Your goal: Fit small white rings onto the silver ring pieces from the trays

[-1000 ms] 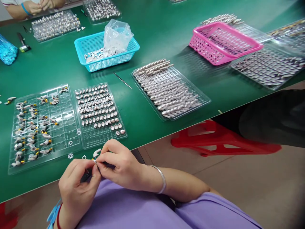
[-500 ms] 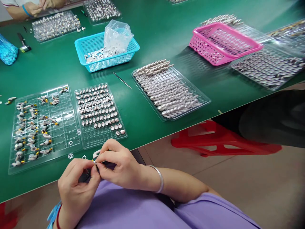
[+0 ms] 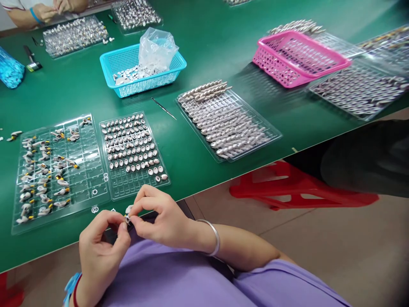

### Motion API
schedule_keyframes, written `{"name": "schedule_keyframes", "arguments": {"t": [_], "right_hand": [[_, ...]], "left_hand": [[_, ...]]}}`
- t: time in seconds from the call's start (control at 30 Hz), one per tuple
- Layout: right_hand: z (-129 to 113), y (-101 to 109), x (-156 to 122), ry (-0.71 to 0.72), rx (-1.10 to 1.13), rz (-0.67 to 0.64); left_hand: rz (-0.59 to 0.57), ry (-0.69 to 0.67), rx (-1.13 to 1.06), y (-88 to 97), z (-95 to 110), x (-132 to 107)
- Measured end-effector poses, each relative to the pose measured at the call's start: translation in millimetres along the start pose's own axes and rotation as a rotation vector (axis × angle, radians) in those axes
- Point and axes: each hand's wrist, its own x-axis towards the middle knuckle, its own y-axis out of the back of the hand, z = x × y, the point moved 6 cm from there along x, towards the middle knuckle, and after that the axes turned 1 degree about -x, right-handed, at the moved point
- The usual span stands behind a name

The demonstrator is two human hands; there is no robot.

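My left hand (image 3: 100, 249) and my right hand (image 3: 156, 217) meet at the near edge of the green table (image 3: 204, 47), both pinched on one small white-and-silver part (image 3: 128, 213) held between their fingertips. A dark thin tool seems to sit in the left hand, mostly hidden. Just beyond the hands lies a clear tray of small silver caps (image 3: 132, 149). To its left, a second clear tray (image 3: 54, 170) holds white parts with yellow tips.
A tray of long silver pieces (image 3: 226, 121), tweezers (image 3: 163, 108), a blue basket with a plastic bag (image 3: 142, 66) and a pink basket (image 3: 298, 57) lie farther out. More filled trays sit right and far. Another person's hands (image 3: 51, 8) work at the far left. A red stool (image 3: 297, 187) stands below.
Both hands have shifted slightly; the left fingers have lifted and repinched the small part, which now sits lower between the fingertips. Nothing on the table has moved.
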Motion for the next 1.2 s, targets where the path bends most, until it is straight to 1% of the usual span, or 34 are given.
{"name": "schedule_keyframes", "arguments": {"t": [0.13, 0.23, 0.37, 0.5, 0.63, 0.73, 0.83, 0.9, 0.93, 1.0, 1.07, 1.13, 1.2], "right_hand": [[4, 1, 3, -0.099, 0.069, -0.04], [7, 0, 4, -0.167, 0.133, -0.08], [11, -2, 5, -0.208, 0.18, -0.094], [18, -4, 6, -0.261, 0.221, -0.106], [32, -9, 6, -0.4, 0.352, -0.142], [43, -14, 3, -0.534, 0.505, -0.157], [49, -15, 2, -0.6, 0.58, -0.139], [51, -14, 2, -0.612, 0.591, -0.122], [52, -14, 2, -0.613, 0.593, -0.115], [54, -14, 2, -0.608, 0.602, -0.104], [55, -17, 2, -0.603, 0.612, -0.107], [55, -19, 1, -0.601, 0.618, -0.12], [54, -20, 0, -0.589, 0.601, -0.131]], "left_hand": [[-0.012, 0.066, -0.079, 0.5, -3, 1], [-0.041, 0.158, -0.179, -0.3, -9, 0], [-0.075, 0.266, -0.283, -2.3, -17, -1], [-0.063, 0.296, -0.342, -3.6, -22, 0], [-0.041, 0.318, -0.414, -3.5, -29, 1], [-0.045, 0.358, -0.412, 0.3, -39, 2], [-0.056, 0.388, -0.318, 8.3, -51, 3], [-0.045, 0.362, -0.198, 15.6, -54, 3], [-0.031, 0.327, -0.134, 19.1, -53, 4], [0.001, 0.213, -0.042, 23.1, -43, 4], [0.004, 0.084, -0.007, 20.6, -29, 3], [-0.006, -0.032, 0.024, 13.9, -17, 3], [0.016, -0.13, 0.087, 8.0, -7, 5]]}}
